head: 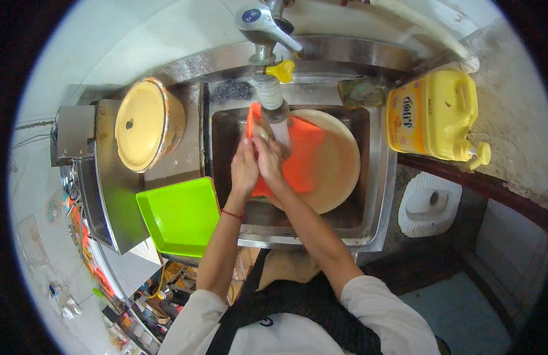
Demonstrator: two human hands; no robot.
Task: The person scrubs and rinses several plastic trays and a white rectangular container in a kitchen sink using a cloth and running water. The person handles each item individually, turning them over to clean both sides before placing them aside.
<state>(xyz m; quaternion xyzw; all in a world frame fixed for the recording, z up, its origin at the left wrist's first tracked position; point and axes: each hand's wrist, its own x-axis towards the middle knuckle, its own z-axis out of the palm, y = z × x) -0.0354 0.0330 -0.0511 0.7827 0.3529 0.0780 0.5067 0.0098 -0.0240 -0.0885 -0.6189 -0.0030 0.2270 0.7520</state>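
Note:
In the sink basin [225, 213], an orange-red item [303, 168] lies partly over a round cream basin [340, 155]. It is blurred, and I cannot tell whether it is a thin tray or a cloth. My left hand [244, 166] and my right hand [268, 155] are close together at its left edge, their fingers around that edge. Water runs from the tap's ribbed white hose end [270, 93] just beside my right hand. The fingertips are partly hidden and blurred.
A bright green tray [181, 217] sits left of the sink, below a lidded cream pot [143, 124]. Right of the sink stands a yellow pump jug [434, 115], near a dark scouring pad [360, 93]. A squat toilet [430, 204] is set in the floor at right.

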